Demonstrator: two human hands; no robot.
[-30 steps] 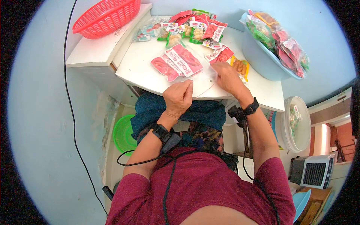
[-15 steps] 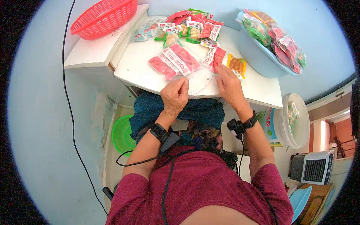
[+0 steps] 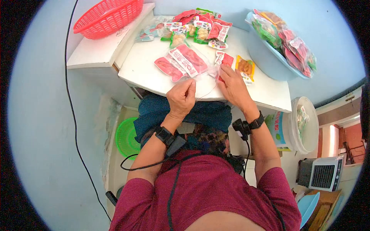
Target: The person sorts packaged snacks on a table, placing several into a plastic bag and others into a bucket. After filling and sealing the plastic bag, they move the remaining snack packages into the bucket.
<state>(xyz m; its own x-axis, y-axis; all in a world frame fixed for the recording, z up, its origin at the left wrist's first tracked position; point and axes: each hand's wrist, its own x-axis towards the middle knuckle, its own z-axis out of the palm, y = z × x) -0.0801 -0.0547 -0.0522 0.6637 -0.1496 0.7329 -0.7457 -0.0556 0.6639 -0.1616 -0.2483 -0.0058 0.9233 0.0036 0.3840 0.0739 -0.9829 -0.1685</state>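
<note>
The left hand (image 3: 182, 98) is in the middle of the frame with its fingers curled in tight. They pinch the near edge of a clear bag (image 3: 206, 82). The bag lies flat on the white table (image 3: 142, 75), between the two hands. The right hand (image 3: 235, 86) is just to the right of it. Its fingers are stretched out long and rest on a small red pack (image 3: 225, 61) at the bag's right side. I cannot tell if this hand grips the pack or only presses on it. Two big red packs (image 3: 181, 63) lie side by side just above the left hand, at the far end of the bag. I cannot tell if they are inside it or on top. A yellow pack (image 3: 245, 67) lies just right of the small red one. Higher up, at the top middle of the frame, is a pile of packs (image 3: 196, 27) in red and green. A red basket (image 3: 108, 17) sits at the upper left. A blue tub (image 3: 266, 57) full of more packs is at the upper right. A green basket (image 3: 127, 138) is on the floor at the lower left, and a white bucket (image 3: 308, 127) stands at the right.
</note>
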